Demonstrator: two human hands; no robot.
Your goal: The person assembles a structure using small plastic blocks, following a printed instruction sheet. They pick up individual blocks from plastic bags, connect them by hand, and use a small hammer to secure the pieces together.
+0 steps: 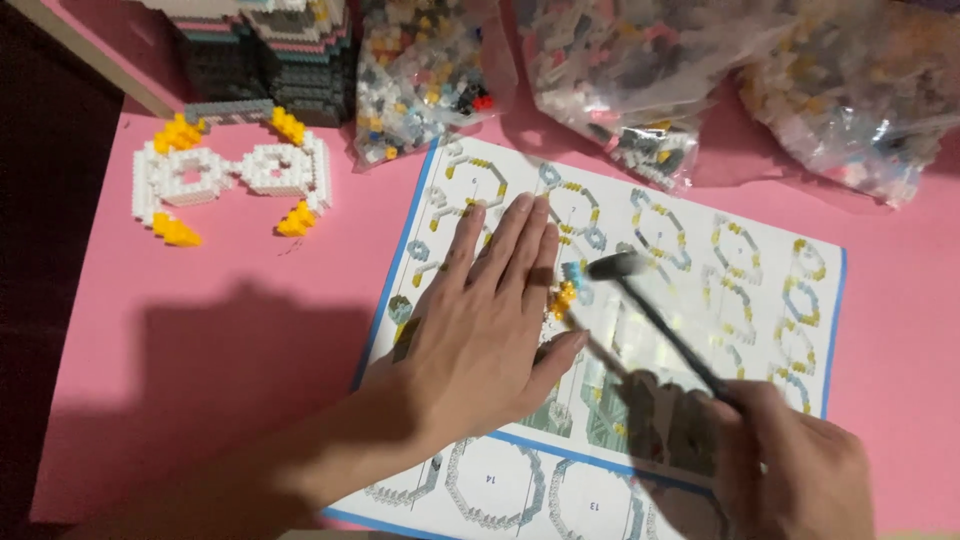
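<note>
A bright pink counter (200,330) fills nearly everything here, matte and smooth, lit hard from above so dark shadows fall sharp across it. Its pale edge (90,55) runs diagonally at the upper left, and beyond that edge the room drops into near blackness

Pink table (200,330) w/ instruction sheet (640,300), brick bags (640,80), white-yellow brick piece (235,175).

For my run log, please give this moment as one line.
left hand: flat on printed instruction sheet | right hand: holds small black hammer | small yellow-blue brick piece: under hammer
</note>
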